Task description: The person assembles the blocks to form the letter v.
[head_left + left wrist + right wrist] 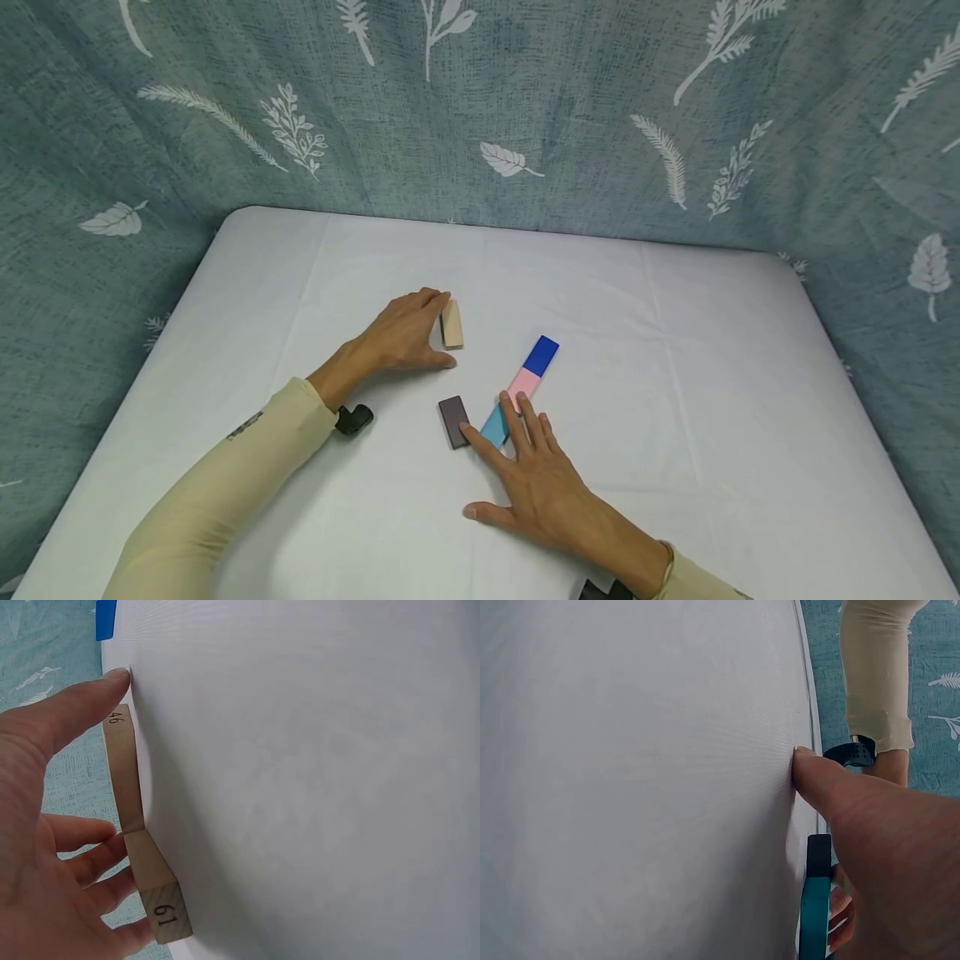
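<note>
On the far side of the white table, my left hand (408, 333) reaches beside a plain wooden block (452, 325). The left wrist view shows two plain wooden blocks meeting end to end, one marked 46 (124, 769), the other marked 61 (161, 889). Fingers touch or lie very near the 61 block, while the thumb is just off the 46 end. My right hand (543, 487) is spread low over the table. Its index fingertip is at a dark grey block (453, 422); other fingers partly cover a light blue block (495, 427) and a pink block (525, 382).
A dark blue block (542, 356) continues the slanted row beyond the pink one. White cloth covers the table (750, 417). A green leaf-patterned curtain (420, 125) hangs behind the table and along its sides.
</note>
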`<state>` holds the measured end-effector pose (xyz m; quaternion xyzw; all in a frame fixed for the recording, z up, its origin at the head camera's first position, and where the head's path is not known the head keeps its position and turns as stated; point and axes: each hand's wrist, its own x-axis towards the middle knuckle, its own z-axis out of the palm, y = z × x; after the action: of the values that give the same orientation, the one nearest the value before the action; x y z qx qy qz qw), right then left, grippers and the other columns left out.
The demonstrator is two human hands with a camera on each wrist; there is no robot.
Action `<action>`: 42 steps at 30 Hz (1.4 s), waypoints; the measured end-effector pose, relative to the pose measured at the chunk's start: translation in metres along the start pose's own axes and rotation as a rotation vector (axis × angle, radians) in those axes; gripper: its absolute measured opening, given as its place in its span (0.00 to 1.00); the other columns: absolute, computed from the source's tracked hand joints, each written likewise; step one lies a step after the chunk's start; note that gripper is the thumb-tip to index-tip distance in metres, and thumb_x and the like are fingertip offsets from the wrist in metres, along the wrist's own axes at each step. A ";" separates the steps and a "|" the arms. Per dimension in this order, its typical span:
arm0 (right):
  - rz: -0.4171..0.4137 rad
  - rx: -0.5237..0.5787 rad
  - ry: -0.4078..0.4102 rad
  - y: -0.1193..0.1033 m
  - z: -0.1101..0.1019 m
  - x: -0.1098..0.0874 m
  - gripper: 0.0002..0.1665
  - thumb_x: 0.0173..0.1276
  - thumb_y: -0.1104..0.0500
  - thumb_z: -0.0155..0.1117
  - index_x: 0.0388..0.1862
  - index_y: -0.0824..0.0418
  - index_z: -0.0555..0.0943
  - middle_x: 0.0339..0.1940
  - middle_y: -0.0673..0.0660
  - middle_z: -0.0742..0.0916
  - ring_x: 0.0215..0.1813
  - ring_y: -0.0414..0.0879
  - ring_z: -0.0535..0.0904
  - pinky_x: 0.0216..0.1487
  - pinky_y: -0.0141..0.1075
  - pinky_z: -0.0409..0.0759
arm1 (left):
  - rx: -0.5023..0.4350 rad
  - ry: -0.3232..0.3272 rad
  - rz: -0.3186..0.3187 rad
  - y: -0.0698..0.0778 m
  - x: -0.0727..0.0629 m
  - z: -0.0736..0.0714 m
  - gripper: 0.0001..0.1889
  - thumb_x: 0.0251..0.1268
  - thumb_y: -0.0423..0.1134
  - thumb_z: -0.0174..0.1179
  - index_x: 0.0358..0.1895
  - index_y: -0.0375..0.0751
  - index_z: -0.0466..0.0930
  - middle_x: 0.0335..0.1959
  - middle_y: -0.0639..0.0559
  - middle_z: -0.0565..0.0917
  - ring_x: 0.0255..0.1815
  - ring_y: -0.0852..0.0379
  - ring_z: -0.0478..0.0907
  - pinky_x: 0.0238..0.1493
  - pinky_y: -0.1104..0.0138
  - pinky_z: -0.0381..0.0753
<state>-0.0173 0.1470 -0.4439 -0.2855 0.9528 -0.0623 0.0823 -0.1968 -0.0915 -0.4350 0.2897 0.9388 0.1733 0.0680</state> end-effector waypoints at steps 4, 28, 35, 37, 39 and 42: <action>0.002 -0.002 -0.005 0.000 0.000 0.000 0.53 0.65 0.20 0.51 0.83 0.38 0.54 0.82 0.70 0.47 0.82 0.68 0.37 0.75 0.62 0.55 | 0.004 -0.002 -0.002 0.000 0.000 0.000 0.54 0.53 0.58 0.75 0.76 0.30 0.60 0.71 0.36 0.69 0.69 0.39 0.69 0.71 0.47 0.64; 0.004 -0.001 -0.003 0.001 0.000 -0.001 0.54 0.64 0.20 0.51 0.84 0.38 0.53 0.83 0.70 0.46 0.82 0.68 0.37 0.75 0.62 0.54 | 0.026 -0.004 -0.022 -0.002 0.006 -0.002 0.52 0.55 0.60 0.73 0.76 0.31 0.62 0.69 0.37 0.71 0.69 0.40 0.69 0.70 0.42 0.62; -0.001 0.006 0.006 0.001 0.001 0.000 0.54 0.64 0.20 0.51 0.83 0.38 0.54 0.82 0.71 0.47 0.82 0.68 0.37 0.75 0.63 0.54 | 0.022 0.000 -0.022 -0.003 0.006 -0.002 0.51 0.55 0.59 0.74 0.75 0.31 0.63 0.69 0.37 0.72 0.68 0.40 0.69 0.70 0.42 0.62; -0.003 0.011 0.007 0.001 0.001 0.000 0.54 0.64 0.20 0.51 0.83 0.39 0.54 0.82 0.71 0.47 0.82 0.68 0.37 0.75 0.63 0.54 | 0.019 0.001 -0.022 -0.003 0.006 -0.002 0.51 0.55 0.59 0.74 0.75 0.31 0.64 0.68 0.37 0.72 0.68 0.40 0.70 0.70 0.42 0.62; -0.004 0.017 0.008 0.001 0.001 0.000 0.54 0.64 0.20 0.52 0.83 0.39 0.54 0.82 0.71 0.47 0.81 0.68 0.37 0.75 0.63 0.54 | 0.017 0.002 -0.021 -0.003 0.007 -0.002 0.51 0.55 0.58 0.74 0.75 0.31 0.64 0.68 0.37 0.72 0.68 0.40 0.70 0.70 0.42 0.62; -0.002 0.019 0.007 0.001 0.001 -0.001 0.53 0.64 0.20 0.52 0.83 0.39 0.54 0.82 0.71 0.47 0.82 0.68 0.37 0.75 0.63 0.54 | 0.012 0.005 -0.021 -0.003 0.007 -0.002 0.49 0.55 0.58 0.74 0.74 0.32 0.66 0.68 0.37 0.73 0.68 0.41 0.70 0.69 0.42 0.62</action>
<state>-0.0170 0.1479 -0.4445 -0.2856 0.9522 -0.0723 0.0813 -0.2050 -0.0904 -0.4341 0.2798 0.9430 0.1676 0.0660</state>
